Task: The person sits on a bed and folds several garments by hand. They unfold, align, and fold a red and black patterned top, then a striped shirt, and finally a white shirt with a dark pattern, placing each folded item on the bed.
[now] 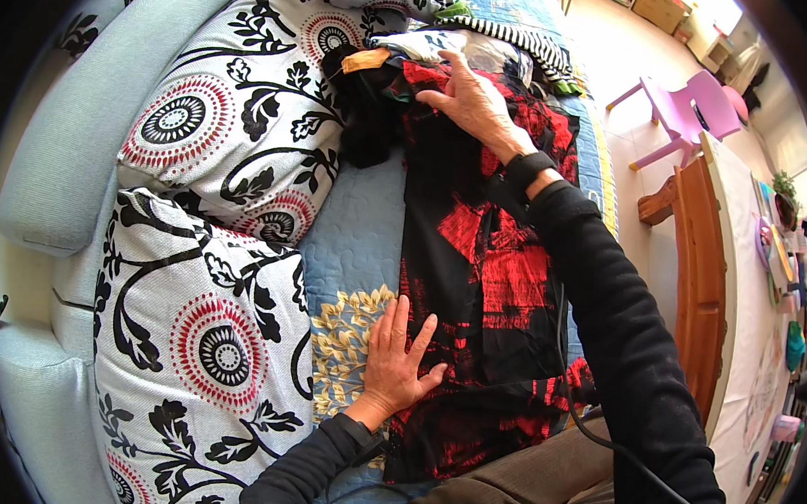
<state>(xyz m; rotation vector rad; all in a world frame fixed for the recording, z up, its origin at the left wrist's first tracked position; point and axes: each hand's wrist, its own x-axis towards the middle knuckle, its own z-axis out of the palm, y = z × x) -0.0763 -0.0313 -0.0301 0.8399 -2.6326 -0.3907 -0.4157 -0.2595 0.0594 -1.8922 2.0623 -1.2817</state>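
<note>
A black garment with red brushed patches (512,291) lies spread lengthwise on the blue quilted sofa cover. My left hand (397,358) rests flat at the garment's left edge, fingers spread, partly on the cover's yellow leaf pattern. Farther up, my right hand (475,107) reaches across the garment's far end with its fingers stretched and thumb apart. Its fingertips are beside a pile of clothes (425,43) in white and other colours. A black furry item (367,120) lies just left of that hand, with an orange piece (365,60) above it.
Large white cushions with black and red patterns (222,343) line the left side against a pale grey sofa back (87,140). A striped cloth (527,45) lies at the far end. To the right stand a wooden table (698,270) and a purple chair (675,116). A cable (587,430) runs by my right arm.
</note>
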